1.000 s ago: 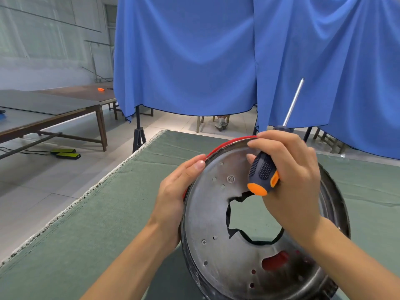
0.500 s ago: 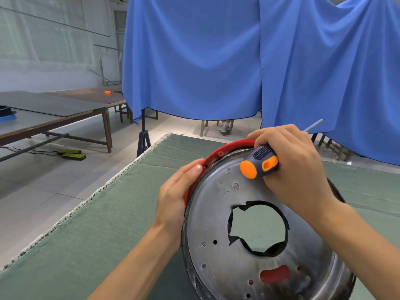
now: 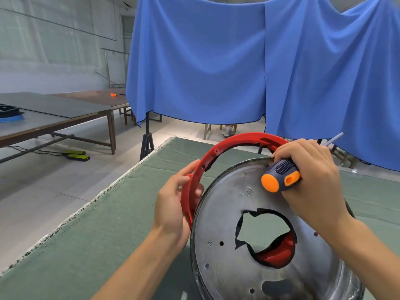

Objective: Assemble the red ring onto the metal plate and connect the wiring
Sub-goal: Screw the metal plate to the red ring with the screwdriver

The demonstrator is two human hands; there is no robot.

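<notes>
Head view is showing both hands working on a round assembly that is standing tilted on edge over a green cloth-covered table [image 3: 91,241].

Left hand [image 3: 173,204] is gripping the red ring [image 3: 216,152] at its left arc: the thumb is lying along the outer face, and the fingers are curling round the rim, with one fingertip showing through on the inner side. The ring is sitting behind the metal plate [image 3: 229,267] and is standing apart from the plate's upper left edge, with a gap showing between them. A further part of the ring is showing through the ragged central opening of the plate.

Right hand [image 3: 311,182] is clenching a screwdriver [image 3: 281,177] by its dark blue and orange handle. The orange butt is pointing toward the camera and lying just over the plate's upper rim. The shaft is emerging beyond the knuckles, pointing up and to the right. The fingertips of this hand are reaching the top of the ring; whether they are pressing on it cannot be told.

The plate is dull grey with several small drilled holes.

Behind the table, a blue curtain [image 3: 216,68] is hanging, and wooden tables [image 3: 65,118] are standing at left.
</notes>
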